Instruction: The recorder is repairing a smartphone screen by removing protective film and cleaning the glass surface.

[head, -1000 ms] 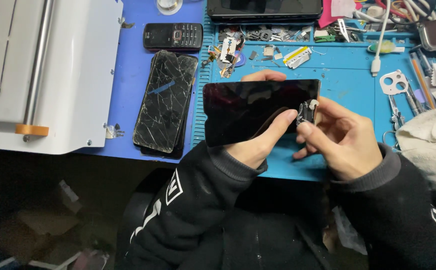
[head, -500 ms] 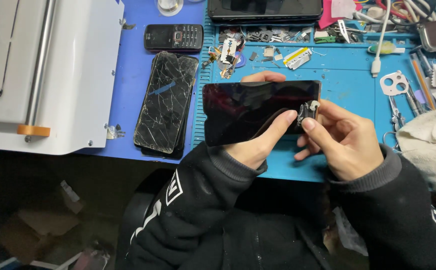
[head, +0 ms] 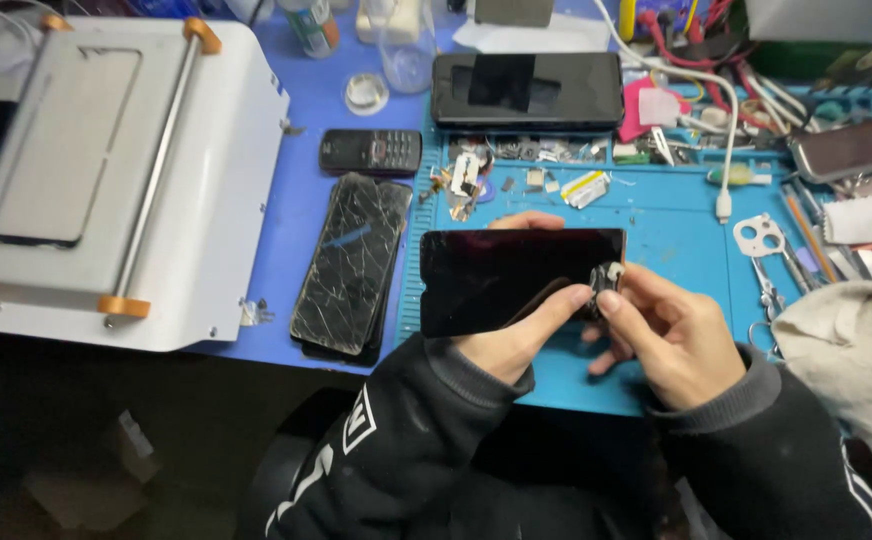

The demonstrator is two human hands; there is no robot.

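Over blue mat (head: 676, 230): left hand (head: 511, 340) grips dark phone (head: 516, 275); right hand (head: 671, 335) pinches small part (head: 608, 277) at phone's right edge.

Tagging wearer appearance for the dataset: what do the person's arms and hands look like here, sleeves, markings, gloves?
Both hands are bare: no gloves, rings or watch show. The left hand and right hand come out of long black sweatshirt sleeves with ribbed grey-black cuffs. The left sleeve bears a white angular printed graphic along the forearm; the right sleeve shows a smaller white mark near the frame's lower right corner.
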